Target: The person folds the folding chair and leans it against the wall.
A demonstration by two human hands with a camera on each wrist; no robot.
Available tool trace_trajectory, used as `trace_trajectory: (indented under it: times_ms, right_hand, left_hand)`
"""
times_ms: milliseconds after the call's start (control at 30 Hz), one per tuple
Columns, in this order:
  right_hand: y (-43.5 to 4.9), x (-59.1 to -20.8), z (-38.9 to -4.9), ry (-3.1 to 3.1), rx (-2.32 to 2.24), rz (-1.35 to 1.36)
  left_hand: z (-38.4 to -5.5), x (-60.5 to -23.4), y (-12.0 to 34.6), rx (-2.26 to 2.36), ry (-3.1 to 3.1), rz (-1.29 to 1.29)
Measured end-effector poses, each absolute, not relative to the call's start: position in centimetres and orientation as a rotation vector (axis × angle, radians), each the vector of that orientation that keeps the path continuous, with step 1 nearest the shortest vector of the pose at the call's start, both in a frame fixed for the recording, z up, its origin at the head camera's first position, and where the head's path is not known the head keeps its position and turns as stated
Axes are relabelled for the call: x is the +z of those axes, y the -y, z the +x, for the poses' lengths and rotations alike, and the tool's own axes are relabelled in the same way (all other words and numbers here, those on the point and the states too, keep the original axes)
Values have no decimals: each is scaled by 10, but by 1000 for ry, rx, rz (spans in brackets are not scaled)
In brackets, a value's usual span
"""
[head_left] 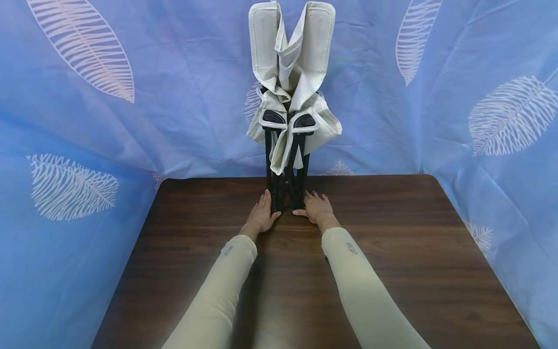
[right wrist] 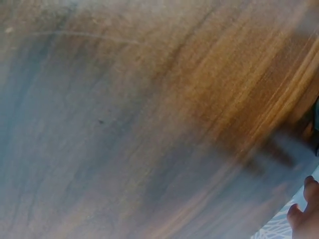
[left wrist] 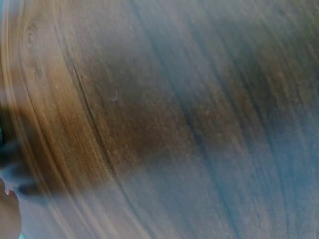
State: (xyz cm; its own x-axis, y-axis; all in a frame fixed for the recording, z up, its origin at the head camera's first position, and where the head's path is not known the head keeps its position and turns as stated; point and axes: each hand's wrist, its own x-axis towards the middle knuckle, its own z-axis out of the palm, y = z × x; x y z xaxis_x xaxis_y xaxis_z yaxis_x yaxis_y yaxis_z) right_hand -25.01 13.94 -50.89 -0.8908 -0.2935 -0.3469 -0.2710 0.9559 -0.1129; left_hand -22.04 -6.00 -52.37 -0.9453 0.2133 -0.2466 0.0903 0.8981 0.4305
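A folded camp chair with off-white fabric [head_left: 316, 43] and black legs [head_left: 287, 182] stands upright at the far edge of the table in the head view. My left hand [head_left: 260, 213] lies against the outer left side of the leg bottoms, fingers extended and thumb toward the front. On the other side, my right hand [head_left: 318, 207] touches the right legs the same way, its thumb pointing inward. Only a bit of the left hand [left wrist: 7, 214] enters the left wrist view; some right fingers [right wrist: 310, 191] show at the corner of the right wrist view.
The dark wood-grain table [head_left: 392, 252] has rounded far corners. Blue cloth [head_left: 183, 97] with white leaf prints hangs behind it and along both sides. Pale sleeves [head_left: 218, 286] cover both forearms.
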Motion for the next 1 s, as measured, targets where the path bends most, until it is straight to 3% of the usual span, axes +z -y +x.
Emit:
trace_trajectory:
  times_ms: [1000]
  right_hand:
    - [-142,-516,-260,-2734,-151,-436]
  left_hand:
    - [-222,-528,56,597,-2815,166]
